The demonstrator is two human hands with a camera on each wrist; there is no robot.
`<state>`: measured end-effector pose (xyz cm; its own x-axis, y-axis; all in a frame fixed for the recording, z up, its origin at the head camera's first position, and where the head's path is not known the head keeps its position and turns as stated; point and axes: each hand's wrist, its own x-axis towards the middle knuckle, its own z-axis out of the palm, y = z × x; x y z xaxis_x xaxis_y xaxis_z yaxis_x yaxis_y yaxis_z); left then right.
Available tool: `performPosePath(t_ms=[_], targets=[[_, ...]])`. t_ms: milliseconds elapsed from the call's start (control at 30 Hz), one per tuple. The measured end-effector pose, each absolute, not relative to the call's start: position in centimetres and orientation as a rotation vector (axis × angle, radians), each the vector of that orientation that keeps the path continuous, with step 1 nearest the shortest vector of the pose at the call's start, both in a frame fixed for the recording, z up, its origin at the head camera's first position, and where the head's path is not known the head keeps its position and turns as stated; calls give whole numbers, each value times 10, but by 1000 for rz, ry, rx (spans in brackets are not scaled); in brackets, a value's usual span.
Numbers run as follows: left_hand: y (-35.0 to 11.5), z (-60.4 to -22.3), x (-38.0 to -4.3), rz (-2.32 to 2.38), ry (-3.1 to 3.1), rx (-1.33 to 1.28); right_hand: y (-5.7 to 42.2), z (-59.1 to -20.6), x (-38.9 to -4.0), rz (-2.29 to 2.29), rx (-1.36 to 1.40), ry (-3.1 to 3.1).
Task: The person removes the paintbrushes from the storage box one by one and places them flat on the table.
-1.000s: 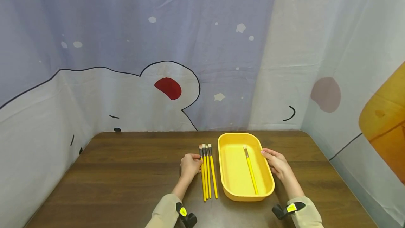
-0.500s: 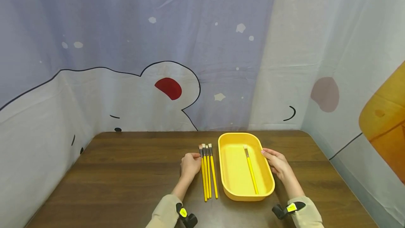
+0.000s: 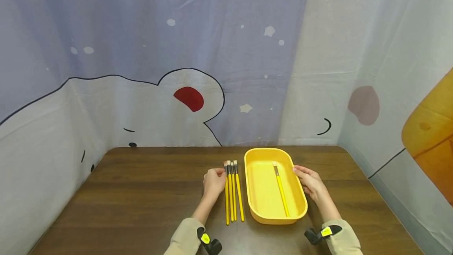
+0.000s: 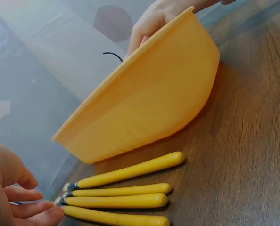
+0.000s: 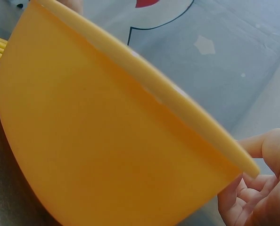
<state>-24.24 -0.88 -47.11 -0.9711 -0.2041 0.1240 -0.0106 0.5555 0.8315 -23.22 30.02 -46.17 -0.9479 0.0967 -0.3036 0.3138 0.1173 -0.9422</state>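
Note:
A row of several yellow-handled paintbrushes lies on the table, bristles away from me. My left hand is at the leftmost paintbrush and pinches it near the metal collar; in the left wrist view its fingertips partly hide the bristle end. To the right stands a yellow plastic tray, with one paintbrush lying inside. My right hand grips the tray's right side. The right wrist view shows the thumb at the rim and curled fingers below it.
The dark wooden table extends to both sides of the brushes and tray. A printed cloth curtain hangs behind the table and along its sides. Each wrist carries a strapped black camera.
The leftmost paintbrush's handle end has swung slightly left, widening its gap from the others. My left hand has shifted very little. The right hand and tray stay in place.

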Motion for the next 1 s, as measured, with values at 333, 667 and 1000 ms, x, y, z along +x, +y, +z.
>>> performPosePath(t_ms=[333, 667, 1000], targets=[[1, -456, -243, -1501, -2535, 124, 301, -462, -233, -1939, 411, 2214], [9, -443, -241, -1652, -2486, 85, 300, -461, -232, -1936, 408, 2214], [23, -433, -242, -1851, -2438, 55, 301, -461, -232, -1944, 418, 2208]])
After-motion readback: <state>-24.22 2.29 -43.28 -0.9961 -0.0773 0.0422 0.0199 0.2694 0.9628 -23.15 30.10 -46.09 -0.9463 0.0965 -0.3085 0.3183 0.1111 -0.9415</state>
